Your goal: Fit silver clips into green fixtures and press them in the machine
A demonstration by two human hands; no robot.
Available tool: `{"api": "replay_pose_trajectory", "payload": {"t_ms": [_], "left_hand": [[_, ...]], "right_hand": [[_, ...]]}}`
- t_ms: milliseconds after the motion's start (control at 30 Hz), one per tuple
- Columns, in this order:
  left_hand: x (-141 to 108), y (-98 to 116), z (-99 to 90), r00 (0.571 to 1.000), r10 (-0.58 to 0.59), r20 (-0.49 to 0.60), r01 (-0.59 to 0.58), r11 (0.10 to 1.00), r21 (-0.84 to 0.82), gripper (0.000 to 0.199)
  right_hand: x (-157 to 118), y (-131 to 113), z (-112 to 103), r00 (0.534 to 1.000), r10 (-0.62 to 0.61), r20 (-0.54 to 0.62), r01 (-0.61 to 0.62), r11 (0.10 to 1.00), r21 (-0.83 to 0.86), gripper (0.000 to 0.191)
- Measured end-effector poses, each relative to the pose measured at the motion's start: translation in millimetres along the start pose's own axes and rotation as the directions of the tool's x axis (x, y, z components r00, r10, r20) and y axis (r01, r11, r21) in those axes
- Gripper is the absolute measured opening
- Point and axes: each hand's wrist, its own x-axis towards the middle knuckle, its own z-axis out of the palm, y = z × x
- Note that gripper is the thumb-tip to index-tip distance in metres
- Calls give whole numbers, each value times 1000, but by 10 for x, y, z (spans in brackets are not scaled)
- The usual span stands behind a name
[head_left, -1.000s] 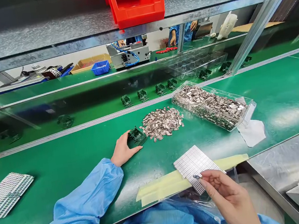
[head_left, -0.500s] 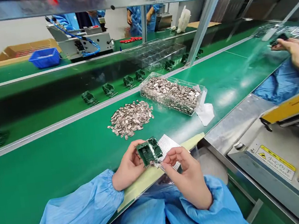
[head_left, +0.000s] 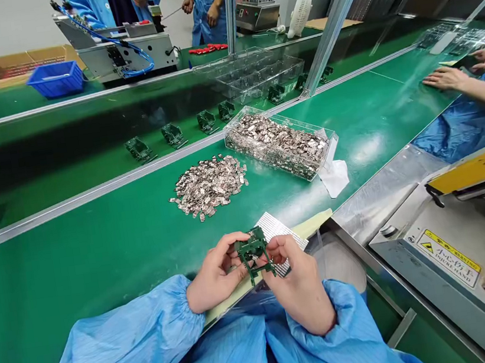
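A green plastic housing point(head_left: 253, 250), open-framed with posts and gaps, is held over my lap at the belt's near edge. My left hand point(head_left: 217, 273) grips its left side between fingers and thumb. On the right side, my right hand point(head_left: 298, 281) has its thumb and fingertips closed on the housing; whether a small metal piece sits between them I cannot tell. Just behind lies a white ridged pad point(head_left: 273, 225), partly covered by the right hand. Beyond my hands a loose heap of small metal pieces point(head_left: 210, 186) rests on the green belt.
A clear plastic box point(head_left: 280, 144) full of similar metal pieces stands behind the heap, white paper point(head_left: 335, 178) by its corner. Several green housings point(head_left: 172, 135) line the far strip. A machine point(head_left: 440, 256) with a warning label is at right. A co-worker's hands point(head_left: 452, 77) are farther along.
The housing has been turned over between my hands, from its boxy opening to its post side. My right fingers have moved up onto its side. The co-worker's hands have lowered to the belt.
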Motion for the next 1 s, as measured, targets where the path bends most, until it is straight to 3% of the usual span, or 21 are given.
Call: {"api": "replay_pose_trajectory", "payload": {"t_ms": [300, 667, 1000], "left_hand": [[-57, -50, 0, 998, 57, -34, -50, 980, 194, 30], [-12, 15, 78, 999, -15, -38, 17, 999, 42, 29], [-49, -20, 126, 994, -5, -108, 19, 992, 122, 31]], "right_hand": [[-16, -48, 20, 998, -42, -47, 40, 998, -42, 15], [-113, 117, 113, 990, 106, -95, -84, 974, 211, 17], [-149, 143, 174, 977, 111, -184, -83, 985, 153, 14]]}}
